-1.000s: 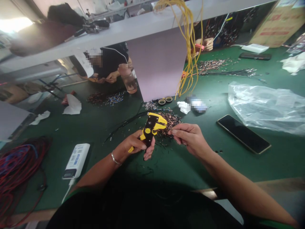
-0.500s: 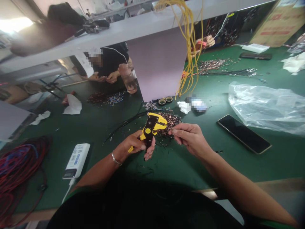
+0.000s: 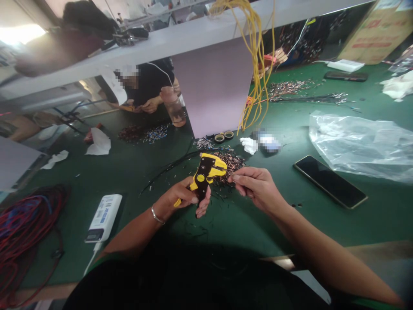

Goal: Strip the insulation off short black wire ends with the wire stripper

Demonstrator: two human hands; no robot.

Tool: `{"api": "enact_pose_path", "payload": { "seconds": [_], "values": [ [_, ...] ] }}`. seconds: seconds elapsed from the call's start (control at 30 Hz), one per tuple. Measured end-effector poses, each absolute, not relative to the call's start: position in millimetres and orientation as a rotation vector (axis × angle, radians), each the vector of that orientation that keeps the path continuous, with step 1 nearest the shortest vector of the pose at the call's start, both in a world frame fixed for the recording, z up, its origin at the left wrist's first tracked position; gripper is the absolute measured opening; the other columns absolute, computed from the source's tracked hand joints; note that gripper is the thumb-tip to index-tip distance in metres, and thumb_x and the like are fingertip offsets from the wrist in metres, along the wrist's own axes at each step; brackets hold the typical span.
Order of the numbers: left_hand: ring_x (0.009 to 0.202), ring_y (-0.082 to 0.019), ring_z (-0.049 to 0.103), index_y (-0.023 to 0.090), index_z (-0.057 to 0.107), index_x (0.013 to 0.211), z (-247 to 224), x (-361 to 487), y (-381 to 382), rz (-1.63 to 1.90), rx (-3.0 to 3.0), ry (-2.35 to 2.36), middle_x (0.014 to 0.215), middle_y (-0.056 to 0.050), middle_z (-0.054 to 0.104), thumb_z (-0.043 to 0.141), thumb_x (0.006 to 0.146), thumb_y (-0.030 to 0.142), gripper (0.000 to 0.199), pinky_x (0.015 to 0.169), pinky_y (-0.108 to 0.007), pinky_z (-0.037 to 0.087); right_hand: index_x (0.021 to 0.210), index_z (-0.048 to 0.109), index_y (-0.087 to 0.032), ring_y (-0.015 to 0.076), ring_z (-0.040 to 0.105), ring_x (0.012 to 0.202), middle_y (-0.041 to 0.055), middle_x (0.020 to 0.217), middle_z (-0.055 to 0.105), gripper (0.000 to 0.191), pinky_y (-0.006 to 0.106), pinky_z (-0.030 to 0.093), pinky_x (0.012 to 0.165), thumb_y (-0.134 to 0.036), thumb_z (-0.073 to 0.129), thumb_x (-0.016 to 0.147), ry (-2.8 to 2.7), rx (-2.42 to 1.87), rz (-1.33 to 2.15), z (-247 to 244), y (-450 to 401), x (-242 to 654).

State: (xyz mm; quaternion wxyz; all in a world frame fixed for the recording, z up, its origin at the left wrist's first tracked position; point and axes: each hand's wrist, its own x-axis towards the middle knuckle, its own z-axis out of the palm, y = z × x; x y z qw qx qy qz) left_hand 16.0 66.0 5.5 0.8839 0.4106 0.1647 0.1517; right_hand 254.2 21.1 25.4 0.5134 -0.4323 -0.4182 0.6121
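A: What's the L hand (image 3: 179, 199) got?
B: Yellow wire stripper (image 3: 203, 177), grip clamped round its handle. Tool sits centre-low in frame, just above the green worktop (image 3: 264, 232).
A: R hand (image 3: 258, 189)?
B: Just right of the stripper, fingertips (image 3: 234, 177) pinched together beside the copper scraps (image 3: 231, 164). Can't tell if there's a wire between them, too small to see.
A: What's near?
B: Black wires (image 3: 171, 165) lie left of the scraps, 2 tape rolls (image 3: 223, 136) just above. Power bank (image 3: 103, 217) lower left, red-blue cable coil (image 3: 22, 232) beside it. Phone (image 3: 329, 181) and plastic bag (image 3: 358, 142) on the right.
A: Anyone else?
B: Co-worker (image 3: 148, 82) upper left, hands (image 3: 151, 104) near a drink bottle (image 3: 173, 107). Yellow wires (image 3: 256, 73) hang top centre.
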Motion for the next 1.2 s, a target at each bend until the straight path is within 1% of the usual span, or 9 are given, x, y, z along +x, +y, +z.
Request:
{"api": "enact_pose_path", "payload": {
  "seconds": [0.2, 0.6, 0.83, 0.9, 1.07, 1.13, 1.2],
  "values": [
    [0.053, -0.018, 0.06, 0.01, 0.07, 0.089, 7.6, 17.9, 64.5, 0.337, 0.868, 0.359, 0.065, -0.005, 0.063, 0.072, 0.061, 0.02, 0.029, 0.052, -0.033, 0.052, 0.069, 0.076, -0.017, 0.0046, 0.031, 0.034, -0.0038, 0.039, 0.054, 0.014, 0.025, 0.012, 0.038, -0.029, 0.07, 0.073, -1.004, -1.032, 1.483, 26.1, 20.6, 254.6],
    [0.051, -0.015, 0.059, 0.01, 0.069, 0.089, 3.0, 14.4, 64.3, 0.358, 0.898, 0.353, 0.065, -0.004, 0.063, 0.073, 0.069, 0.018, 0.022, 0.049, -0.029, 0.052, 0.068, 0.076, -0.017, 0.0045, 0.031, 0.034, -0.0039, 0.038, 0.053, 0.014, 0.025, 0.012, 0.038, -0.029, 0.07, 0.073, -1.002, -1.035, 1.49, 26.3, 20.3, 255.7],
    [0.047, -0.014, 0.057, 0.012, 0.067, 0.089, 4.5, 16.6, 63.0, 0.36, 0.897, 0.359, 0.06, -0.002, 0.06, 0.072, 0.07, 0.018, 0.021, 0.047, -0.028, 0.052, 0.072, 0.077, -0.018, 0.0044, 0.032, 0.035, -0.004, 0.042, 0.056, 0.014, 0.025, 0.016, 0.038, -0.029, 0.07, 0.075, -1.026, -1.031, 1.482, 26.5, 21.1, 257.0],
    [0.044, -0.013, 0.055, 0.012, 0.067, 0.087, 4.1, 16.8, 62.7, 0.374, 0.899, 0.387, 0.057, -0.001, 0.059, 0.072, 0.069, 0.018, 0.019, 0.044, -0.026, 0.05, 0.073, 0.077, -0.018, 0.0047, 0.033, 0.035, -0.0038, 0.043, 0.057, 0.014, 0.025, 0.017, 0.038, -0.03, 0.07, 0.075, -1.03, -1.034, 1.487, 25.8, 21.5, 257.7],
    [0.033, -0.008, 0.041, 0.015, 0.063, 0.081, 0.9, 15.2, 63.1, 0.464, 0.876, 0.469, 0.048, 0.005, 0.049, 0.07, 0.069, 0.016, 0.014, 0.032, -0.019, 0.04, 0.075, 0.078, -0.019, 0.0051, 0.036, 0.035, -0.0031, 0.043, 0.058, 0.015, 0.024, 0.018, 0.036, -0.032, 0.072, 0.075, -1.003, -1.049, 1.503, 24.5, 23.6, 258.0],
    [0.033, -0.008, 0.042, 0.014, 0.062, 0.081, 1.2, 15.1, 63.7, 0.46, 0.878, 0.454, 0.048, 0.005, 0.049, 0.07, 0.069, 0.016, 0.014, 0.032, -0.019, 0.039, 0.074, 0.078, -0.018, 0.0049, 0.036, 0.034, -0.0027, 0.044, 0.059, 0.014, 0.024, 0.018, 0.036, -0.032, 0.072, 0.074, -0.988, -1.042, 1.505, 25.1, 24.5, 257.5],
    [0.037, -0.009, 0.046, 0.014, 0.063, 0.082, 2.9, 15.7, 64.5, 0.449, 0.878, 0.433, 0.052, 0.003, 0.052, 0.071, 0.069, 0.016, 0.016, 0.035, -0.021, 0.043, 0.074, 0.078, -0.018, 0.0053, 0.038, 0.034, -0.0014, 0.046, 0.062, 0.014, 0.023, 0.02, 0.036, -0.031, 0.073, 0.074, -0.976, -1.021, 1.513, 26.2, 25.1, 257.1]
  ]
}}
